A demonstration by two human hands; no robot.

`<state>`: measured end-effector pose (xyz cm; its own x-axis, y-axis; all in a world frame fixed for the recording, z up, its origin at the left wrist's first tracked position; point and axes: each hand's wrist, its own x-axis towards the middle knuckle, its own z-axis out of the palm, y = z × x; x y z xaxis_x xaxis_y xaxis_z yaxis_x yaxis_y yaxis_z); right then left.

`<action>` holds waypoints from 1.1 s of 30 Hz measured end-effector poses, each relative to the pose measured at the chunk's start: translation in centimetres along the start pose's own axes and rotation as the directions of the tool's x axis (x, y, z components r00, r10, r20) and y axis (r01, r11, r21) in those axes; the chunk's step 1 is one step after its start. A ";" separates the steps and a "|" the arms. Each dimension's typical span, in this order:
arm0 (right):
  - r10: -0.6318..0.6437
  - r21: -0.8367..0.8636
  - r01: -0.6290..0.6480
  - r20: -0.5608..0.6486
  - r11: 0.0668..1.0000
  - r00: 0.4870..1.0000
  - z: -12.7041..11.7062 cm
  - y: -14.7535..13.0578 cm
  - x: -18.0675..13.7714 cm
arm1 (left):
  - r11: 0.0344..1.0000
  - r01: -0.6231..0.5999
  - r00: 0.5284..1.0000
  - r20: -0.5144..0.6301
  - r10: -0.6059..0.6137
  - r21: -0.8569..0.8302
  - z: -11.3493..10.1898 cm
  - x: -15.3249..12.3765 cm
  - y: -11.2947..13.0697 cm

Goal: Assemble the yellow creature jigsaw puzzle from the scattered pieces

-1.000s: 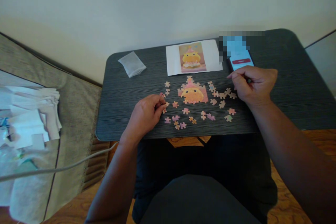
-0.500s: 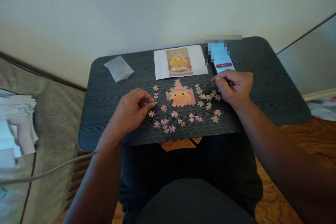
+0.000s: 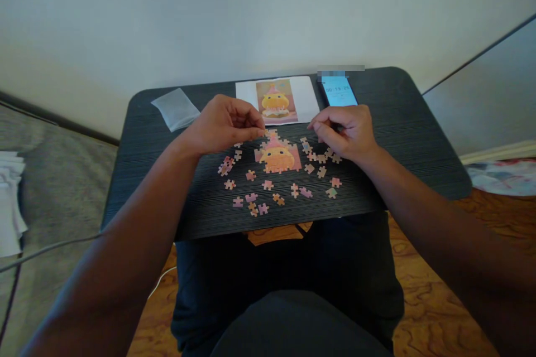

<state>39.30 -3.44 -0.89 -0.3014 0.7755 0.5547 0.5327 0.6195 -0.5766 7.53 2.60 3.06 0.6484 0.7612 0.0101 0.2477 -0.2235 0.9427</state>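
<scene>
A partly joined jigsaw puzzle [image 3: 278, 157] lies mid-table, showing a yellow figure with a pink pointed hat. My left hand [image 3: 228, 125] hovers at its upper left, thumb and forefinger pinched on a puzzle piece [image 3: 264, 133] that is mostly hidden by the fingertips. To the right, my right hand [image 3: 347, 131] is closed with thumb and forefinger close together, above loose pieces; whether anything is in it I cannot make out. Several loose puzzle pieces [image 3: 268, 184] are scattered left, right and in front of the joined part.
Behind the puzzle is a printed reference picture [image 3: 307, 99] on white paper. A phone [image 3: 340, 95] with a running timer lies at its right. On the left rests a clear plastic bag [image 3: 176, 110]. The dark table [image 3: 419, 139] backs onto a pale wall.
My left hand has lifted from the loose pieces at the left and moved up and right to the puzzle's top left. My right hand has shifted slightly left. The phone screen now shows a timer.
</scene>
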 end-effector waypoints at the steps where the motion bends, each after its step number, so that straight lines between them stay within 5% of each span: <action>1: -0.020 0.018 0.019 0.038 1.000 0.999 0.1 0.0 0.6 | 1.000 0.006 1.000 -0.015 -0.006 -0.015 -0.1 0.0 -0.1; 10: -0.148 -0.009 0.158 0.309 0.987 0.939 3.2 -0.9 5.5 | 0.979 -0.045 0.989 -0.150 0.014 -0.200 0.1 -1.0 -0.8; 33: -0.271 -0.013 0.278 0.186 0.960 0.944 4.5 0.1 3.9 | 0.941 -0.028 0.993 -0.117 -0.012 -0.337 1.7 -1.3 -1.9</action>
<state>34.62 0.18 -1.54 -0.5761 0.5870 0.5688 0.4379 0.8092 -0.3916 7.44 1.02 0.67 0.5566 0.8299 0.0377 -0.0275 -0.0270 0.9993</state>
